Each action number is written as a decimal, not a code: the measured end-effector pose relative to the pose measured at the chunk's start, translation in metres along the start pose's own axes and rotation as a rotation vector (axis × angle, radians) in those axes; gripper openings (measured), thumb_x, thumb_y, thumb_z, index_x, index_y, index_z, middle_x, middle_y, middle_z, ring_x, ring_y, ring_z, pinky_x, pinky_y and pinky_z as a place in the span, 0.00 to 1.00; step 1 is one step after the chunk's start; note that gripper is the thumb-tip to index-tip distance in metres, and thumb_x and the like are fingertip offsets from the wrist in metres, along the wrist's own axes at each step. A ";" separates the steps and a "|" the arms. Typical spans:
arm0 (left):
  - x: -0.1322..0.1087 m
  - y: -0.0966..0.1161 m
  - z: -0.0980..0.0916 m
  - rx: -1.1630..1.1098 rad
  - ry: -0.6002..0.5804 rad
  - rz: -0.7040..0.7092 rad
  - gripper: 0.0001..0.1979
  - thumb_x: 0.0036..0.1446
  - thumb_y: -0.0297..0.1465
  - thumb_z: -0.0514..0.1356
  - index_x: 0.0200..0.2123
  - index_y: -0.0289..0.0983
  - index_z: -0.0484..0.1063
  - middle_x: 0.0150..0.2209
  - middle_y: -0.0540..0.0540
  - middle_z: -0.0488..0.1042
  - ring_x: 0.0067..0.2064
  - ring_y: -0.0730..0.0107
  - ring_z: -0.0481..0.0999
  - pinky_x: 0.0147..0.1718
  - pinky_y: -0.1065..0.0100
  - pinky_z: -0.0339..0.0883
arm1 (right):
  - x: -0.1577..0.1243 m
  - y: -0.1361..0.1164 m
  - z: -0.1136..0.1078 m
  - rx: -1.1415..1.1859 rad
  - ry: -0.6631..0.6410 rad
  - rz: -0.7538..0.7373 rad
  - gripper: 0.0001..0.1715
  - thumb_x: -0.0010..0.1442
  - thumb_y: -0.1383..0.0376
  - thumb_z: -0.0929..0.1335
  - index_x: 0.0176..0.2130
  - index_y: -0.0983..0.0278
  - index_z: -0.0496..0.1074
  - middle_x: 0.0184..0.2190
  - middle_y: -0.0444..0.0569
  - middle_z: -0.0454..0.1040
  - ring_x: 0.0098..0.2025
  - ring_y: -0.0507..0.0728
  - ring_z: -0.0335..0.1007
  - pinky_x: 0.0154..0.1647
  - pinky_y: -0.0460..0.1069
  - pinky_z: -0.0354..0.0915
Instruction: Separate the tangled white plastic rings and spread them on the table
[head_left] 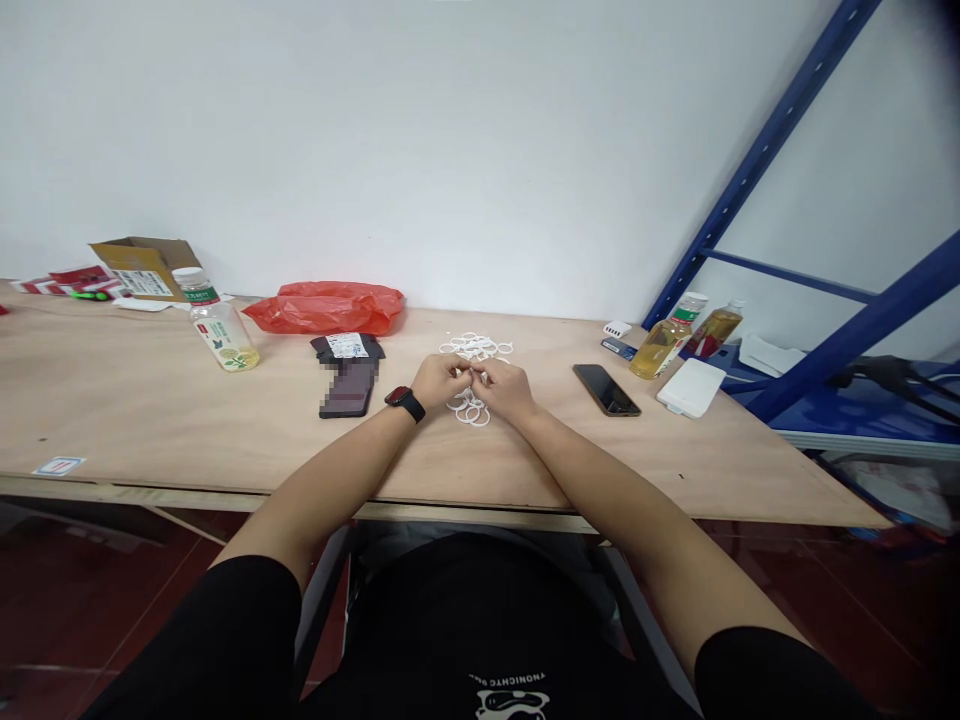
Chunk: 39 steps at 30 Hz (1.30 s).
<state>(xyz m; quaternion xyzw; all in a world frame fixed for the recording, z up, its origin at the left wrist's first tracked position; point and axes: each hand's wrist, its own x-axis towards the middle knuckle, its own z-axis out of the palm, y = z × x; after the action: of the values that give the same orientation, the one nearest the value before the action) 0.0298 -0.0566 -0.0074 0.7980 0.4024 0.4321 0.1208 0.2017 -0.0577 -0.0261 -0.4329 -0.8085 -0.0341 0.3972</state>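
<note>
Thin white rings (474, 414) lie in a loose pile on the table, showing both beyond my fingers and just below them. Above this pile my left hand (441, 380), with a black watch (406, 402) on its wrist, is closed in a pinch. My right hand (506, 390) pinches too, and its fingertips meet those of the left. Bits of white show around the fingertips, but what they hold is too small and covered to make out.
Left of my hands are a dark phone (349, 390), a red plastic bag (330, 308), a bottle (217, 325) and an opened cardboard box (150, 268). On the right lie another phone (606, 390), a white case (691, 387) and a drink bottle (666, 340). Blue shelving (862, 295) stands beyond.
</note>
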 end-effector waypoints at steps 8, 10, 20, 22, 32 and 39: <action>0.002 0.001 0.003 0.027 0.060 -0.011 0.10 0.49 0.25 0.59 0.32 0.36 0.80 0.30 0.48 0.79 0.30 0.71 0.73 0.34 0.70 0.67 | 0.004 0.009 0.008 -0.144 0.068 -0.150 0.09 0.60 0.66 0.65 0.35 0.61 0.76 0.29 0.49 0.78 0.33 0.56 0.70 0.36 0.49 0.59; 0.002 0.002 0.004 0.012 0.064 -0.013 0.09 0.49 0.25 0.59 0.31 0.36 0.80 0.29 0.48 0.79 0.30 0.71 0.73 0.33 0.71 0.66 | 0.005 0.009 0.010 -0.165 0.102 -0.214 0.09 0.60 0.67 0.65 0.35 0.62 0.76 0.28 0.48 0.77 0.31 0.55 0.69 0.34 0.48 0.58; 0.002 0.002 0.005 -0.081 0.097 -0.001 0.08 0.47 0.25 0.57 0.27 0.35 0.77 0.26 0.49 0.76 0.28 0.72 0.70 0.31 0.71 0.64 | 0.005 0.005 0.008 -0.105 0.114 -0.288 0.10 0.60 0.70 0.64 0.37 0.62 0.76 0.28 0.48 0.76 0.32 0.55 0.70 0.36 0.48 0.61; 0.002 0.001 0.005 -0.082 0.104 -0.012 0.08 0.47 0.25 0.57 0.28 0.34 0.76 0.26 0.49 0.75 0.28 0.73 0.70 0.31 0.71 0.63 | 0.005 0.005 0.006 -0.037 0.098 -0.267 0.12 0.61 0.70 0.64 0.40 0.61 0.76 0.31 0.48 0.77 0.34 0.55 0.71 0.38 0.48 0.63; 0.001 -0.026 -0.006 0.013 -0.144 -0.221 0.10 0.51 0.30 0.54 0.24 0.34 0.73 0.24 0.49 0.73 0.27 0.71 0.69 0.28 0.69 0.59 | 0.011 0.056 -0.010 -0.074 -0.094 0.137 0.20 0.63 0.65 0.64 0.53 0.61 0.74 0.45 0.51 0.78 0.48 0.61 0.70 0.54 0.56 0.63; -0.002 -0.027 -0.002 0.053 -0.371 -0.116 0.12 0.53 0.33 0.56 0.33 0.35 0.79 0.30 0.47 0.79 0.30 0.69 0.74 0.33 0.70 0.65 | 0.007 0.068 -0.005 -0.293 -0.331 0.283 0.20 0.64 0.61 0.63 0.54 0.56 0.74 0.53 0.51 0.74 0.54 0.65 0.66 0.55 0.59 0.59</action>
<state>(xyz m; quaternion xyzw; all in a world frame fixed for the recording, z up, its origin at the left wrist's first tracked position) 0.0133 -0.0410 -0.0217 0.8424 0.4297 0.2590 0.1966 0.2521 -0.0131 -0.0377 -0.5942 -0.7803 -0.0239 0.1935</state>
